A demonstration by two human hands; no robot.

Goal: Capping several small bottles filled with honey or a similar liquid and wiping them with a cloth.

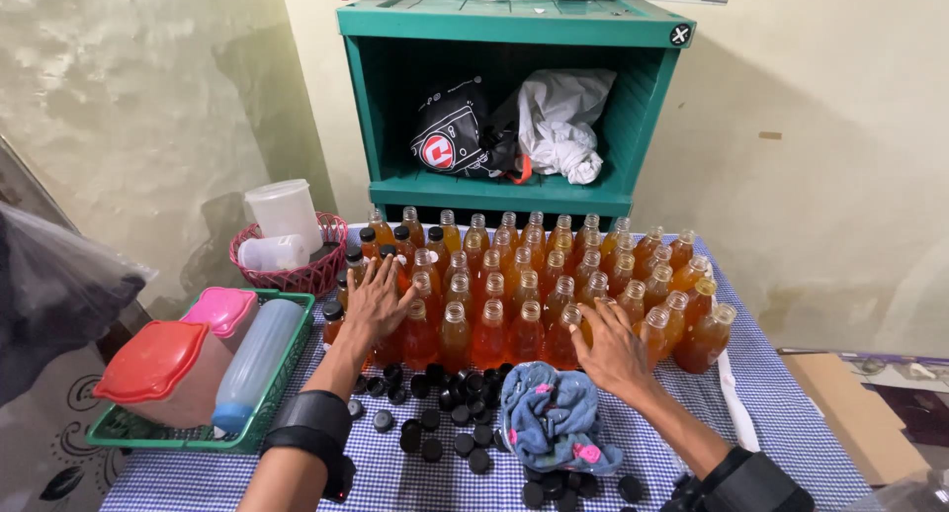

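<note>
Just ahead of both hands, a block of amber bottles [524,285] fills the checked table [791,413], most uncapped, a few at the far left capped black. The left hand [376,299] lies flat, fingers spread, against the front-left bottles; the right hand [611,349] presses open-palmed on the front-right ones. Neither grips anything. Full and probably heavy, slippery and easy to tip or spill, each is best taken round the body below the neck. Below the wrists lie black caps [445,423] and a blue cloth [551,418].
</note>
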